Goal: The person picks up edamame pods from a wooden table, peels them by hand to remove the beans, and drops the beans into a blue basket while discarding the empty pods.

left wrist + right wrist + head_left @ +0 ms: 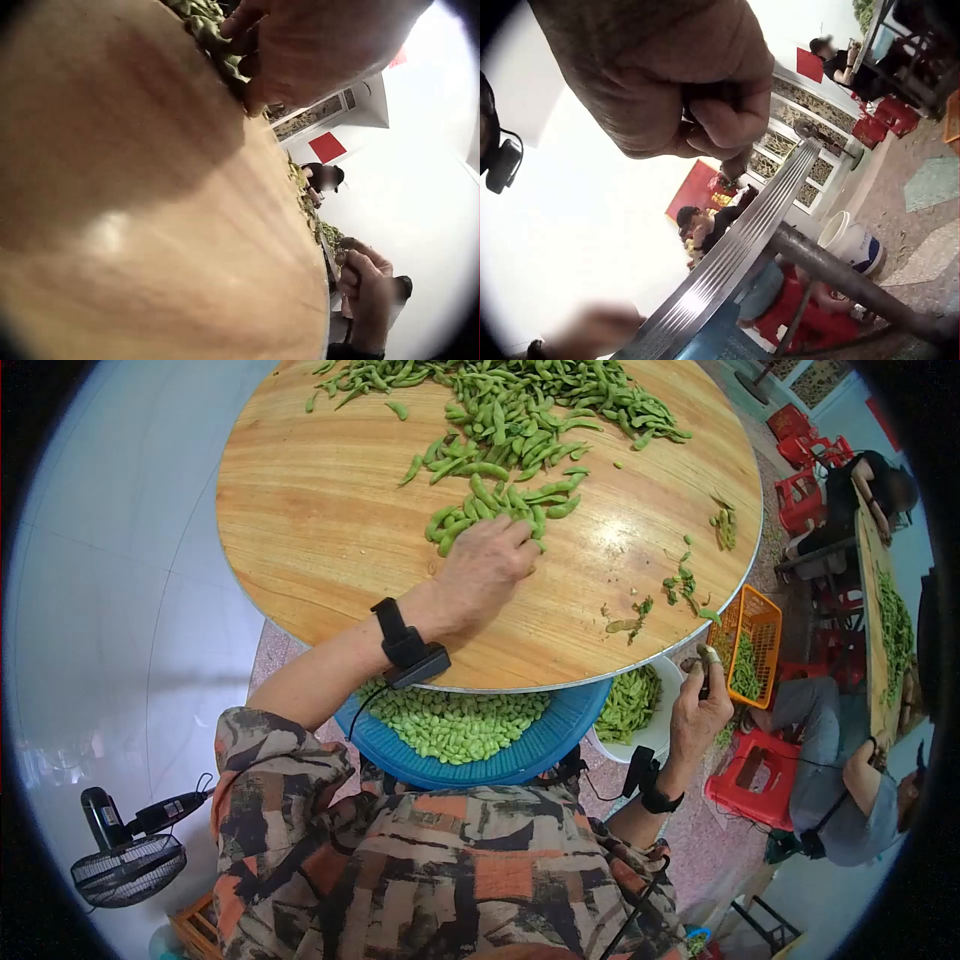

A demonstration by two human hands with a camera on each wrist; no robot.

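While the left hand (487,567) reaches onto the round table (320,545), its bent fingers touch the small, near heap of green pods (470,512). Some fingers are hidden against the pods, so I cannot tell whether they pinch one or only rest there. That heap lies around the table's middle, just nearer than the large pile (520,420) that spreads to the far edge.

Over by the near right edge, the right hand (700,718) is raised, thumb and fingers bent in close together. Something dark shows by the fingertips, but whether it is a pod, a husk or only shadow I cannot tell, nor whether the fingers pinch anything.

Judging by the shelled beans (455,725) in the blue basin (578,732) under the near edge, the work is likely shelling, and the step in hand looks like picking out the next pod. A white tub (657,738) of pods or husks stands to the right of the basin.

The next move probably calls for the left fingers to close on one pod, draw it off the heap and bring it near and right, where both hands can work it over the basin.
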